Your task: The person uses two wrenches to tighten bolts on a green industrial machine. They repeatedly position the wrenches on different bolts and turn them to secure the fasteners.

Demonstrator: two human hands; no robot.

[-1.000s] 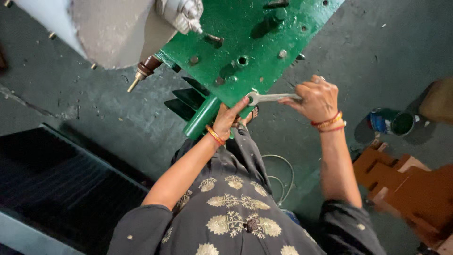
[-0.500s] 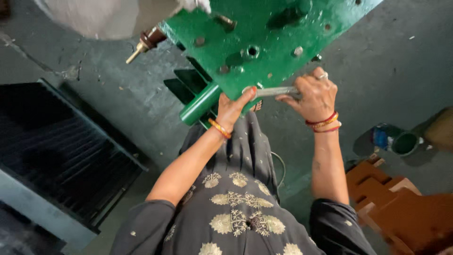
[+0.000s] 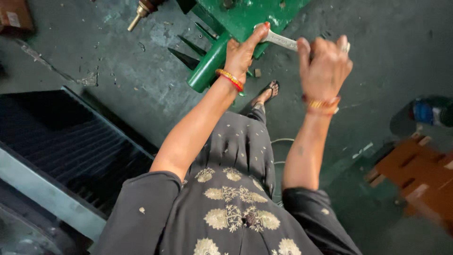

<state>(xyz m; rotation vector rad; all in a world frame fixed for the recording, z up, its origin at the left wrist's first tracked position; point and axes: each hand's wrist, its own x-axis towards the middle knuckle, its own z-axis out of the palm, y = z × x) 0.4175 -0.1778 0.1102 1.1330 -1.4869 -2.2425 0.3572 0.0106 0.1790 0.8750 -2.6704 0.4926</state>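
A green metal machine part point(image 3: 236, 23) with a round tube along its lower edge fills the top middle of the head view. My left hand point(image 3: 240, 54) presses against its edge, thumb up at the head of a silver spanner point(image 3: 282, 41). My right hand point(image 3: 323, 66) is closed around the spanner's handle to the right. Both wrists wear red and gold bangles. Where the spanner head meets the green part is hidden behind my left thumb.
A dark ribbed metal grille point(image 3: 61, 151) lies at the left. A brass-tipped fitting point(image 3: 139, 12) pokes out top left. Brown wooden blocks point(image 3: 415, 174) and a blue container point(image 3: 432, 112) sit at the right on the dark floor. My sandalled foot point(image 3: 266, 93) shows below the green part.
The view has tilted down, so the green part has slid toward the top edge. Both hands stay on the spanner; my right hand has swung slightly lower with the handle.
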